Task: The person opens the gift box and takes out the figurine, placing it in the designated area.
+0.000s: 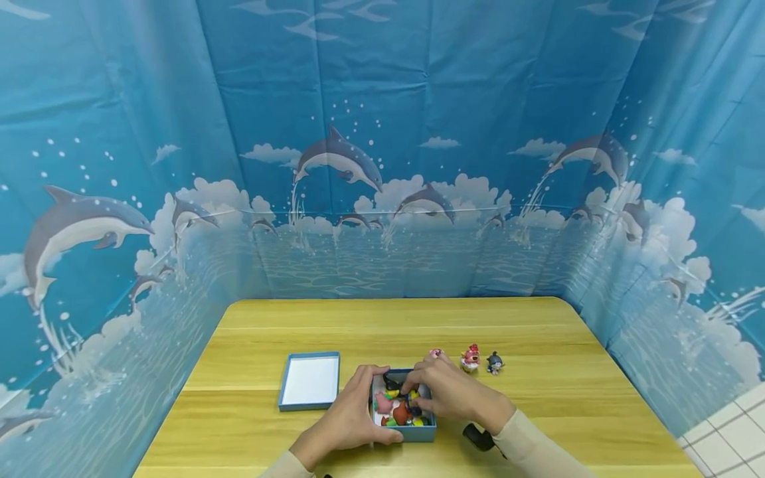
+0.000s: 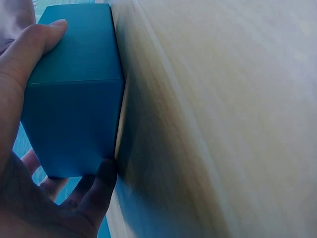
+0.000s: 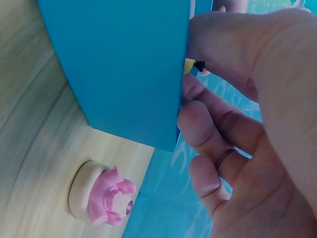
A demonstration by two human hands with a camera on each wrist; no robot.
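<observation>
My left hand (image 1: 352, 415) grips a blue box (image 1: 412, 435) by its left end, thumb on the near side and fingers round the far side; the left wrist view shows the box's plain blue wall (image 2: 74, 124). Inside lie several small figurines, among them a pink one (image 1: 383, 402) and a red-brown one (image 1: 401, 413). My right hand (image 1: 451, 392) reaches over the right rim, thumb and forefinger pinching a small yellow figurine with a black tip (image 3: 189, 65). Its other fingers curl loosely outside the wall. The box partly hides the fingertips.
Left of the box lies a blue-edged lid (image 1: 311, 380), white inside up. Behind the right hand stand a pink figurine (image 3: 106, 196), a red-and-pink figurine (image 1: 470, 358) and a dark grey figurine (image 1: 495, 363). A dolphin-print curtain (image 1: 370, 259) surrounds the wooden table (image 1: 251, 332).
</observation>
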